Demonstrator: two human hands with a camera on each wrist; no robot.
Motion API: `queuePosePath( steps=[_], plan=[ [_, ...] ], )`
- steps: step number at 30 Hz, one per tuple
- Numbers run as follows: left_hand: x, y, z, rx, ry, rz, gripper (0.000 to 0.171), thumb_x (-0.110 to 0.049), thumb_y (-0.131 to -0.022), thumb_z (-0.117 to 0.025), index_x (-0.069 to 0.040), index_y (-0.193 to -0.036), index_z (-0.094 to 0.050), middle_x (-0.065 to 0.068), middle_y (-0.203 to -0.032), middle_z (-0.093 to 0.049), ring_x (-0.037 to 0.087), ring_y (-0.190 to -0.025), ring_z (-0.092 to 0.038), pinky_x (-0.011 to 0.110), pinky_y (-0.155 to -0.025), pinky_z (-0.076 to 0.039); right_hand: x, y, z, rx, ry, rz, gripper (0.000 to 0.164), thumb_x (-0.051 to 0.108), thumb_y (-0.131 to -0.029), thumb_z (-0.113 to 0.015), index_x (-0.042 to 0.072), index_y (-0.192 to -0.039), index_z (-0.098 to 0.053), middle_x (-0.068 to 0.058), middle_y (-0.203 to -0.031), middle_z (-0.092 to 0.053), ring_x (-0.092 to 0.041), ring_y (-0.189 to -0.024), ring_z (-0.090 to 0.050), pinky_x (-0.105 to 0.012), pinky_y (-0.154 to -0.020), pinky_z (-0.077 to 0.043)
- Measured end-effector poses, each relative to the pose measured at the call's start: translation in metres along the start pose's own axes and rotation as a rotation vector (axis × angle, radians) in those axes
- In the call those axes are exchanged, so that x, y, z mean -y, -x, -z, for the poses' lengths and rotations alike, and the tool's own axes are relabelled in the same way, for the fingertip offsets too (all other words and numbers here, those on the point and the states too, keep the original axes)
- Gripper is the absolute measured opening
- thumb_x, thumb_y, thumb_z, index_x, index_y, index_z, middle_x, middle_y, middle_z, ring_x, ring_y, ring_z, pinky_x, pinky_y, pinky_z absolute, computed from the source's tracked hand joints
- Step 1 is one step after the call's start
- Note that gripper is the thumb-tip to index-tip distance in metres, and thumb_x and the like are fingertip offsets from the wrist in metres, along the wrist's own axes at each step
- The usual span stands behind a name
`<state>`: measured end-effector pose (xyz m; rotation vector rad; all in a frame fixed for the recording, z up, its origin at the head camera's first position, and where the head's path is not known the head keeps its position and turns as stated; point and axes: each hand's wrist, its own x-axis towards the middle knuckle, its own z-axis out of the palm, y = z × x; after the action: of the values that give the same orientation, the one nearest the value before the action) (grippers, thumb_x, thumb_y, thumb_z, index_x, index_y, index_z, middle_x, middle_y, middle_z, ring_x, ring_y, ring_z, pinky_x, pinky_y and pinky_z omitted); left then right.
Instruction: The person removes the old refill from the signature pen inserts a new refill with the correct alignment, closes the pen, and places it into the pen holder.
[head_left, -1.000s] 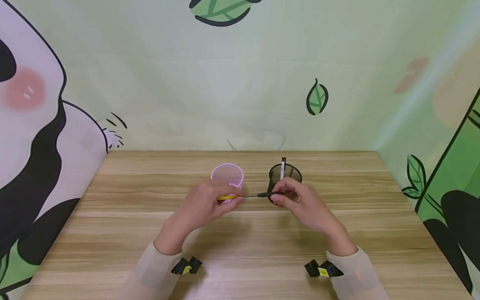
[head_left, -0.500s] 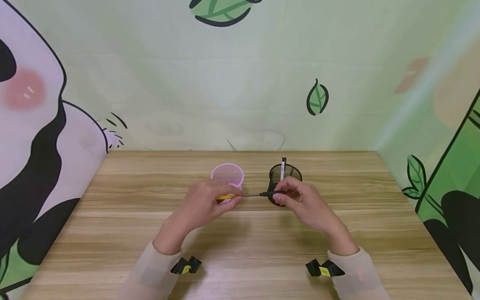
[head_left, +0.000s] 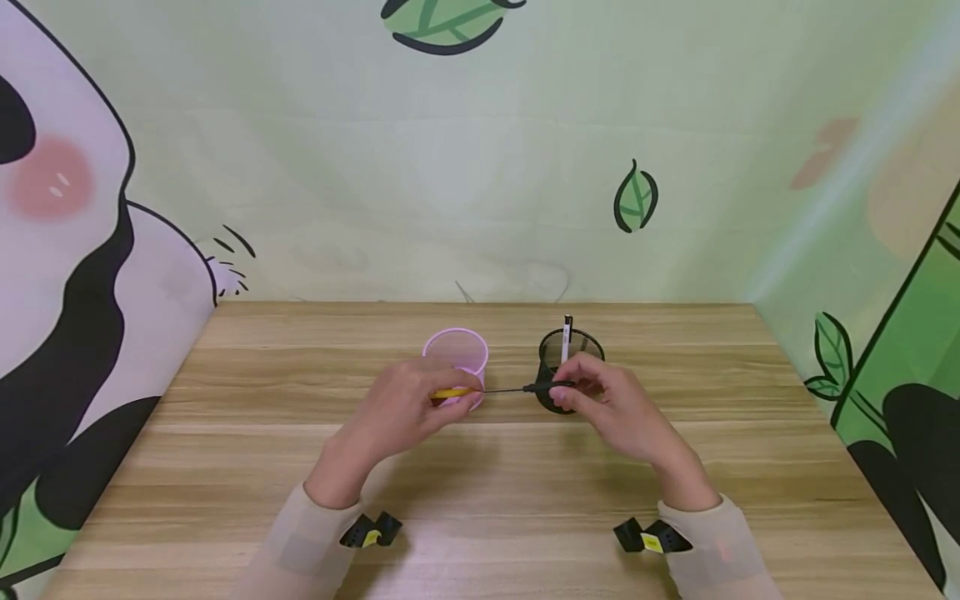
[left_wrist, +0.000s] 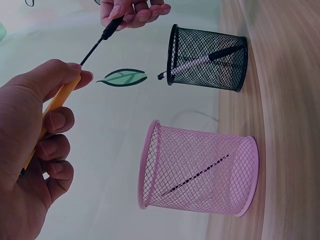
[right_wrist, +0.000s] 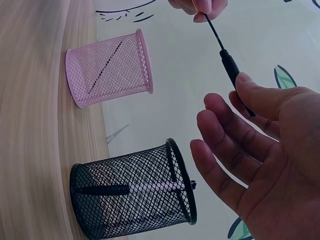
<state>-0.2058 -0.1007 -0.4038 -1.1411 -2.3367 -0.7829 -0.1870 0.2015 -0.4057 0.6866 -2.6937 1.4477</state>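
My left hand (head_left: 408, 408) grips a yellow pen barrel (left_wrist: 62, 97), its fingers curled round it. Between thumb and index finger, my right hand (head_left: 611, 408) pinches the pen's black ridged grip section (right_wrist: 230, 65); the other fingers are loosely bent. A thin dark rod, which looks like a refill (left_wrist: 91, 52), spans the gap between barrel and grip. Both hands are raised in front of two mesh cups. Behind the left hand is the pink mesh cup (left_wrist: 150, 165), with a thin dark stick (left_wrist: 200, 173) slanting in it. The black mesh cup (right_wrist: 192, 210) stands behind the right hand.
A white pen (head_left: 566, 340) with a black grip leans in the black cup, its top above the rim. Both cups stand on a wood-grain table (head_left: 480, 517). A printed cloth backdrop (head_left: 337, 167) rises behind the table's far edge.
The right hand has moved slightly to the right with the black grip section, so more of the thin rod shows. The left hand has hardly moved.
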Motion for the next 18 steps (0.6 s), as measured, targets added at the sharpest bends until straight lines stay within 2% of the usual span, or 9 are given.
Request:
queuePosePath(
  steps=[13,18],
  plan=[
    [0.0017,0.0011,0.0012,-0.009,0.002,0.000,0.004,-0.023,-0.091,-0.080,-0.020,-0.092,-0.080,-0.008,-0.082,-0.074,0.006,-0.064,-0.060,0.022,-0.058,-0.046,-0.0011,0.0000,0.0030,-0.010,0.004,0.002,0.009,0.014,-0.098,-0.071,0.014,-0.105,-0.067,0.000,-0.092,-0.072,-0.014,-0.084,-0.068,-0.028,-0.074,-0.055],
    [0.0025,0.0011,0.0029,-0.014,0.003,-0.001,0.006,-0.025,-0.092,-0.078,-0.019,-0.093,-0.080,-0.006,-0.086,-0.076,0.009,-0.067,-0.065,0.024,-0.060,-0.049,-0.0012,-0.0004,0.0040,-0.015,0.003,-0.003,0.009,0.014,-0.098,-0.072,0.014,-0.105,-0.067,-0.001,-0.091,-0.072,-0.015,-0.084,-0.068,-0.028,-0.074,-0.055]
  ],
)
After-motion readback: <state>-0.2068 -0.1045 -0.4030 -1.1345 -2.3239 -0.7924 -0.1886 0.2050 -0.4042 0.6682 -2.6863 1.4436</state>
